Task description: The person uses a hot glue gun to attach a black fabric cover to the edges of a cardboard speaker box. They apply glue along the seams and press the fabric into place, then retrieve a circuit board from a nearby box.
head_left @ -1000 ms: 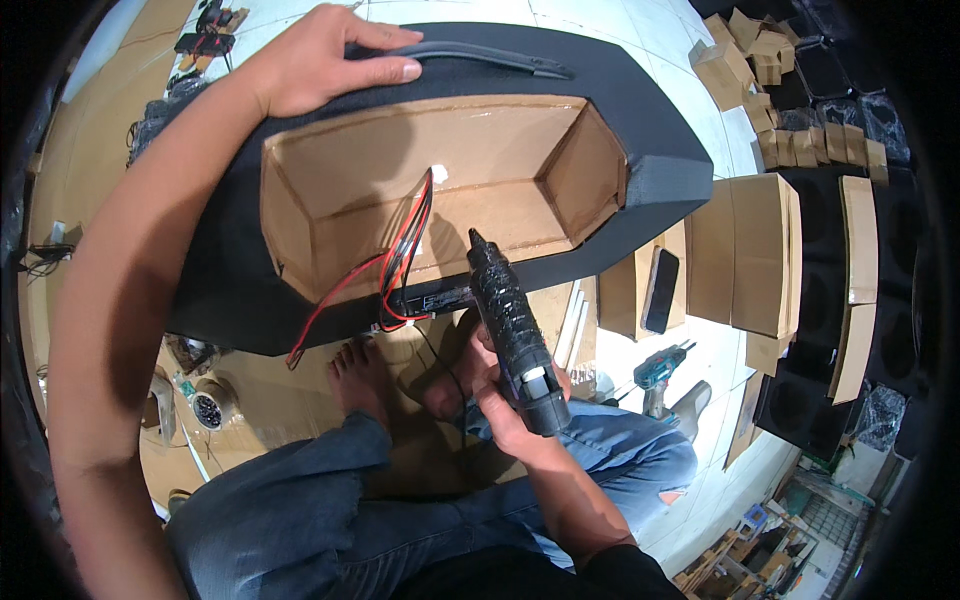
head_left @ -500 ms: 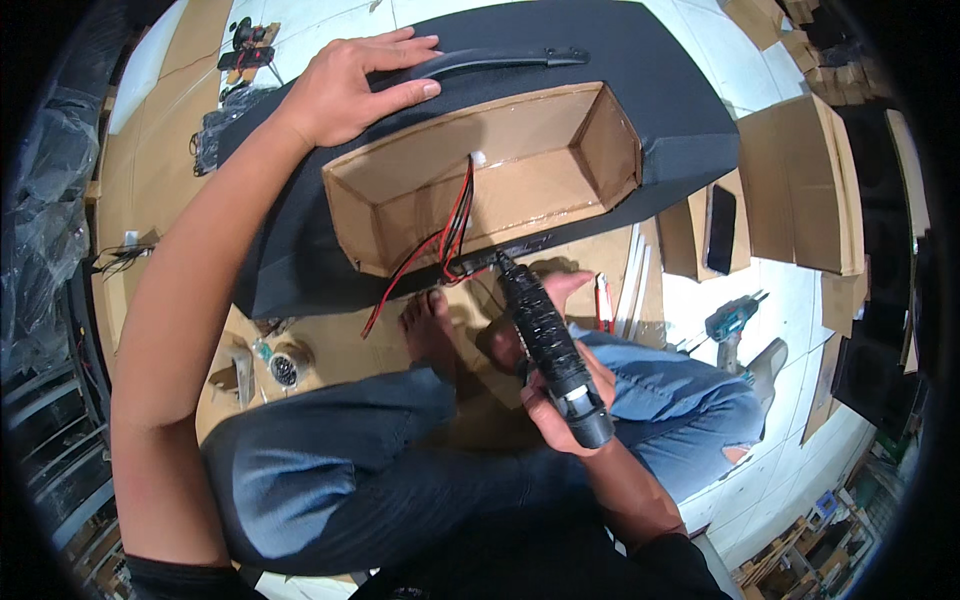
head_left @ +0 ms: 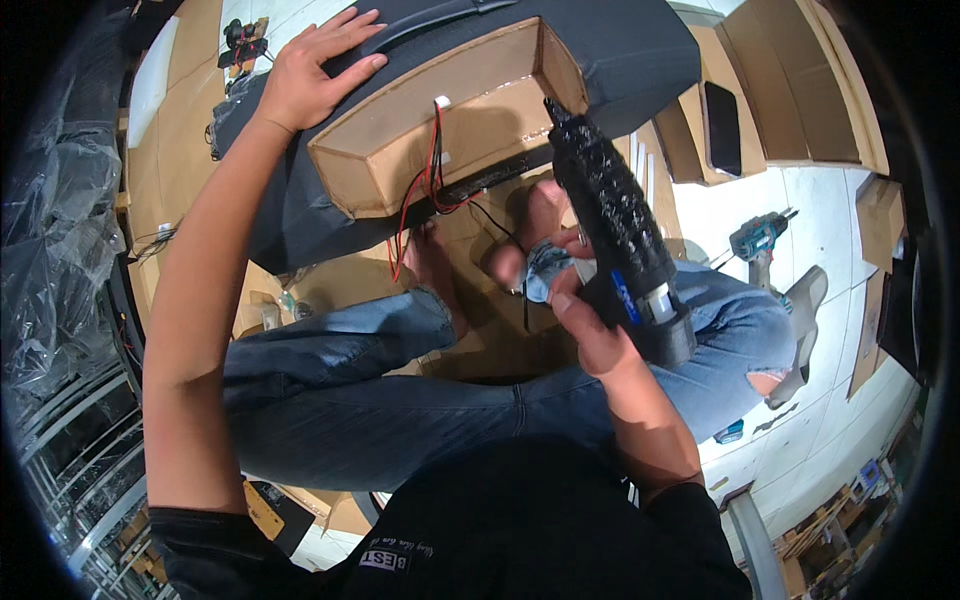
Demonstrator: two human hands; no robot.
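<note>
A black cabinet lies in front of me, with a rectangular recess of bare brown board in its near face. Red and black wires come out of a hole in the recess and hang over its lower edge. My left hand rests on the cabinet with its fingers spread, beside a black strap handle. In my right hand is a glue gun, its barrel coated in rough black material. Its nozzle points up and left, in front of the recess's right end.
A cordless drill lies on the white tiled floor to the right. Beyond it are a dark phone and open cardboard boxes. Thin white sticks lie past my right foot. Plastic-wrapped items stand at the left.
My right hand has raised the glue gun off the cabinet's lower edge and moved it right. The cabinet now sits higher and further left in the view; my left hand stays on it.
</note>
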